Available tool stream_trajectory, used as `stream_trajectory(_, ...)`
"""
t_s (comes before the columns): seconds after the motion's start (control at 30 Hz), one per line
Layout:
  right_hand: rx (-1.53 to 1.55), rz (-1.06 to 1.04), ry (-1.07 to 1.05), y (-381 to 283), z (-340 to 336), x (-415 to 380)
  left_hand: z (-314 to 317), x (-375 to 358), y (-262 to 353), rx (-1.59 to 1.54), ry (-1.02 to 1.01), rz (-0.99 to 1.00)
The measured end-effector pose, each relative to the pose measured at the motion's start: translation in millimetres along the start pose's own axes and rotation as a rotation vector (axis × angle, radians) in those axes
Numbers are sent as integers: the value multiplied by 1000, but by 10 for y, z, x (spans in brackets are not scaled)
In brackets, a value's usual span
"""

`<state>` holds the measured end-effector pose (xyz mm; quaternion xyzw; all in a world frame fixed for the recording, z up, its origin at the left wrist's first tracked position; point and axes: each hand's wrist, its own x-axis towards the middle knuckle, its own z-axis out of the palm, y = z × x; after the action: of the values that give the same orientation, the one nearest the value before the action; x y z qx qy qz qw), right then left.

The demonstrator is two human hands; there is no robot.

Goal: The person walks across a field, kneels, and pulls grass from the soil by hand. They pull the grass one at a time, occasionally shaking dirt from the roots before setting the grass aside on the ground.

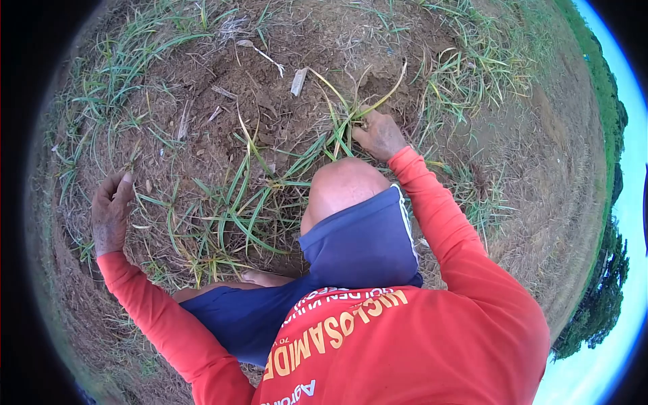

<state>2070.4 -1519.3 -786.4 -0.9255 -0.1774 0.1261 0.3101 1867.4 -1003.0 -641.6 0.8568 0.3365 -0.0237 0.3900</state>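
My right hand is closed around the base of a tuft of long-bladed grass, just beyond my raised knee. Its green and yellowing blades fan out above and to the left of my fingers. Off to the left, my left hand hovers over the soil with thumb and fingers pinched together. Whatever may lie between those fingertips is too small to make out. Between the two hands grows a wide clump of green grass, partly covered by my knee.
Bare brown soil with dry stalks spreads in front. A pale flat chip and a dry twig lie on it. More grass grows at the upper right and upper left. Trees stand at the right edge.
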Motion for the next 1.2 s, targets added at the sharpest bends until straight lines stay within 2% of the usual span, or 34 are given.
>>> stream_trajectory(0.1, 349, -71, 237, -11, 70, 50, 24, -54, -18, -49, 23, -18)
stream_trajectory(0.2, 163, 111, 130, -113, -1, -53, 16, -66, 9, -56, 25, -33)
stream_trajectory(0.23, 172, 121, 25, -103, 35, -66, 22, -69, 11, -49, 29, -35)
stream_trajectory(0.37, 151, -318, 221, 81, 332, -12, 53, -33, 2, -55, 4, -29)
stream_trajectory(0.47, 130, -350, 181, 161, 310, 5, 63, -18, 18, -48, -28, -28)
stream_trajectory(0.6, 194, -224, 285, 108, 369, 26, 53, -56, 9, -93, 24, -55)
stream_trajectory(0.63, 120, -282, 371, 79, 420, 26, 54, -89, 24, -93, 43, -58)
stream_trajectory(0.77, -44, -254, 328, 79, 401, 9, 50, -49, -15, -72, 16, -76)
stream_trajectory(0.9, 129, -81, 380, 100, 302, -17, 66, -51, -14, -35, 7, -63)
stream_trajectory(1.0, 105, -12, 414, 137, 263, -35, 0, -75, -36, 22, -43, -64)
stream_trajectory(1.03, 137, -55, 480, 135, 220, -35, -38, -72, -88, 35, -58, -73)
stream_trajectory(1.17, 395, 52, 502, 180, -347, -37, -6, -161, -118, -12, 40, -47)
stream_trajectory(1.2, 469, 77, 492, 156, -577, 19, 3, -133, -100, -2, 14, -64)
